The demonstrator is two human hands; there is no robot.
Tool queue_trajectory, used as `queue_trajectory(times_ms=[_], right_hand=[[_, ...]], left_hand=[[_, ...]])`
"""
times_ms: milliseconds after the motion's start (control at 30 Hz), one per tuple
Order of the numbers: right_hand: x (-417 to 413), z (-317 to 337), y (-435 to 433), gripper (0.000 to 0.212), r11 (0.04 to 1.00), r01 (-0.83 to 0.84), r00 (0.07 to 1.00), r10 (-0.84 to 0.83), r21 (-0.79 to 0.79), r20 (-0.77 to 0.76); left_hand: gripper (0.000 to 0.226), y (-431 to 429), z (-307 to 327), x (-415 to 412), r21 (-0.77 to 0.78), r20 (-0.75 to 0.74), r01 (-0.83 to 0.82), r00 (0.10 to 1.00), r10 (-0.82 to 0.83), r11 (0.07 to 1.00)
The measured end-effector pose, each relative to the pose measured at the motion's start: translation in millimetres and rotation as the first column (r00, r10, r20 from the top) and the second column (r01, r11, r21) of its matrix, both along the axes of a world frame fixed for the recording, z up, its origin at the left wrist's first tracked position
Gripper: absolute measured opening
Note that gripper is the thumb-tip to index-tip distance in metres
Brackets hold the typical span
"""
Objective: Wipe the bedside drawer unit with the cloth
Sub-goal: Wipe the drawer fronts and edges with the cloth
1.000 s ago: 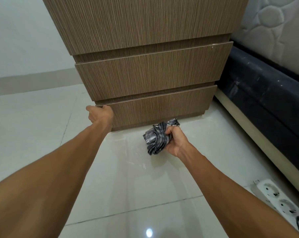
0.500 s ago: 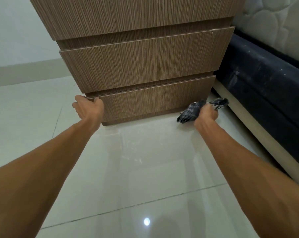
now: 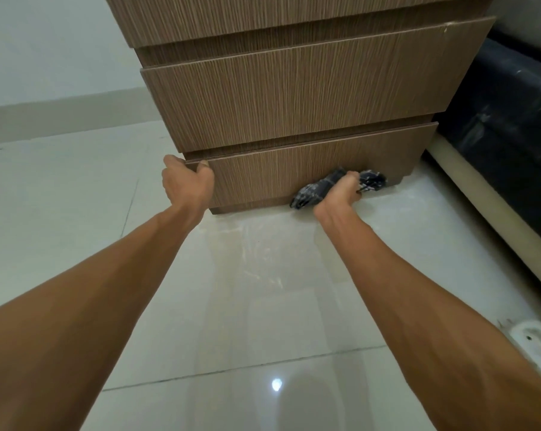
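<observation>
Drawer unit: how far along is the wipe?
Done: nothing on the wood shows which parts are already wiped. In hand: right hand presses the cloth low on the bottom drawer front; left hand grips its left corner. Left: cannot tell for the upper drawers.

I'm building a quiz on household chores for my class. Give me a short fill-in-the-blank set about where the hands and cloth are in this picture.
1. The right hand presses the dark cloth against the ____ drawer of the unit.
2. The left hand grips that drawer's top ____ corner.
3. The drawer unit stands on a glossy tiled ____.
4. A white ____ strip lies at the lower right.

Missing words: bottom; left; floor; power
</observation>
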State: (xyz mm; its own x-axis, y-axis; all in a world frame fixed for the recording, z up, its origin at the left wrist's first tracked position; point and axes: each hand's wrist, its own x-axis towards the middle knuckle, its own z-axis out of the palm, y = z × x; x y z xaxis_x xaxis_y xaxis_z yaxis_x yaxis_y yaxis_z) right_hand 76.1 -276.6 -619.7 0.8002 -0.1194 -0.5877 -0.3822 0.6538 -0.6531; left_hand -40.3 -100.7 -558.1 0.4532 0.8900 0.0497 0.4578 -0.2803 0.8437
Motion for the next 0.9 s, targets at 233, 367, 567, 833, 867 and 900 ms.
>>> queue_trajectory(times_ms=[233, 367, 567, 833, 867, 900], right_hand=[[-39.9, 0.6, 59.0, 0.044, 0.993, -0.109, 0.989, 0.113, 0.042, -0.094], [-60.2, -5.8, 85.6, 0.038, 0.971, -0.210, 0.970, 0.222, 0.116, -0.102], [-91.2, -5.0, 115.1, 0.037, 0.808, -0.427, 0.888, 0.459, 0.406, 0.020], [-104.6, -14.7, 115.1, 0.027, 0.671, -0.704, 0.687, 0.726, 0.235, -0.014], [-107.0, -12.9, 109.9, 0.024, 0.609, -0.772, 0.618, 0.786, 0.183, -0.008], [-109.4, -9.3, 104.5, 0.022, 0.550, -0.825, 0.554, 0.833, 0.128, -0.008]], left_hand=[[0.032, 3.5, 1.9, -0.6, -0.017, -0.025, 0.020, 0.999, -0.021, 1.000], [0.033, 6.4, 2.7, -1.3, -0.024, -0.039, 0.041, 0.998, -0.042, 0.999], [0.025, 12.8, 3.0, -4.5, 0.019, -0.072, 0.056, 0.996, -0.054, 0.998], [0.028, 16.8, 3.7, -7.8, 0.014, -0.116, 0.052, 0.992, -0.050, 0.999], [0.030, 15.6, 4.6, -8.8, 0.012, -0.121, 0.050, 0.991, -0.048, 0.999], [0.031, 14.6, 5.6, -9.9, 0.015, -0.131, 0.051, 0.990, -0.049, 0.999]])
